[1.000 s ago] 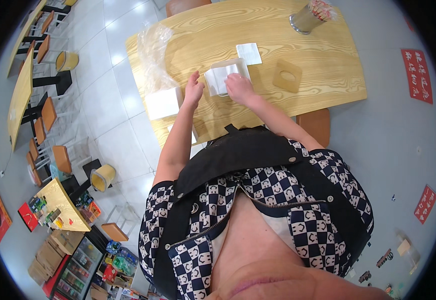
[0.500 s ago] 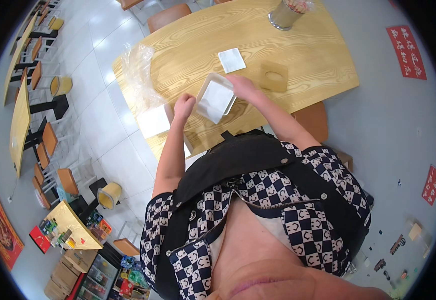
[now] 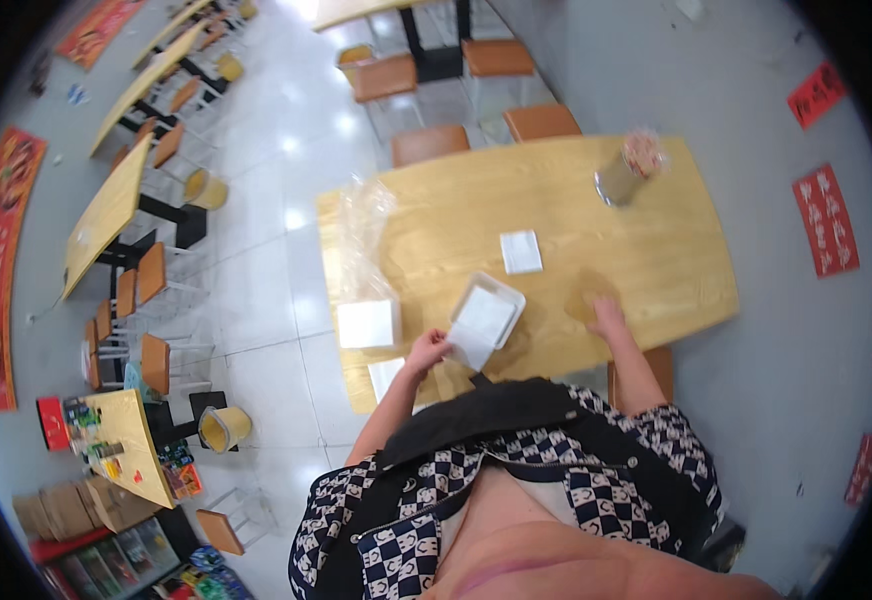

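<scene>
Beside the wooden table [image 3: 436,220], on the wall to its right, a red sign [image 3: 826,220] bears two columns of pale characters. Beyond the table's far right corner, a brighter red sign [image 3: 816,95] carries dark characters; nearer than its near edge, a smaller red sign [image 3: 863,468] bears pale ones. Well left of the table, a tall red food poster [image 3: 1,270] shows small, blurred pale lettering.

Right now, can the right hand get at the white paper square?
Probably yes: beyond the flat tan piece by the right hand, only bare tabletop seems to lie on the way to the white paper square.
</scene>
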The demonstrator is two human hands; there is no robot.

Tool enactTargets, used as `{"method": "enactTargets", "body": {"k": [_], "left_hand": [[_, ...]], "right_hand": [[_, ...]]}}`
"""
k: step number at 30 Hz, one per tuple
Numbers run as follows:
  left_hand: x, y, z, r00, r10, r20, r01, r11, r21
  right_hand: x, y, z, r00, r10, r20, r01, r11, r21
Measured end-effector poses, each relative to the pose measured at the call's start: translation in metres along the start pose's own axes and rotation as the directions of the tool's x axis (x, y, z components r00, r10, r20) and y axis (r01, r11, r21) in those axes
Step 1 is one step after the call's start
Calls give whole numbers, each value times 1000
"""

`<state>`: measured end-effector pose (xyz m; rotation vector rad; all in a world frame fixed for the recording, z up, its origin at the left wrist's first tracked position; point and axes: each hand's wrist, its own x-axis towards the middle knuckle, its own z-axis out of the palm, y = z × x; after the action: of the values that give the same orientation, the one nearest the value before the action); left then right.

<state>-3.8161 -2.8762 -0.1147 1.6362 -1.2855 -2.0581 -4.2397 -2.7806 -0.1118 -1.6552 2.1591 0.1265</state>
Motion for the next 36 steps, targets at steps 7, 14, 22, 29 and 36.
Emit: {"method": "enactTargets", "body": {"k": [7, 14, 22, 29, 36], "left_hand": [[-21, 28, -8, 999, 24, -36, -26, 998, -54], [-4, 48, 0, 981, 194, 27, -188, 972, -140], [41, 45, 2, 980, 128, 156, -86, 964, -251], [38, 56, 11, 986, -6, 164, 81, 888, -452], [32, 56, 3, 983, 24, 179, 54, 906, -421]], "right_hand": [[-16, -44, -9, 980, 195, -37, -181, 952, 247], [-34, -115, -36, 991, 31, 127, -118, 631, 767], [-68, -219, -58, 924, -311, -223, 333, 940, 69], [-79, -234, -28, 866, -408, -290, 418, 908, -32], [-54, -248, -13, 863, -436, -257, 409, 900, -153]]}}
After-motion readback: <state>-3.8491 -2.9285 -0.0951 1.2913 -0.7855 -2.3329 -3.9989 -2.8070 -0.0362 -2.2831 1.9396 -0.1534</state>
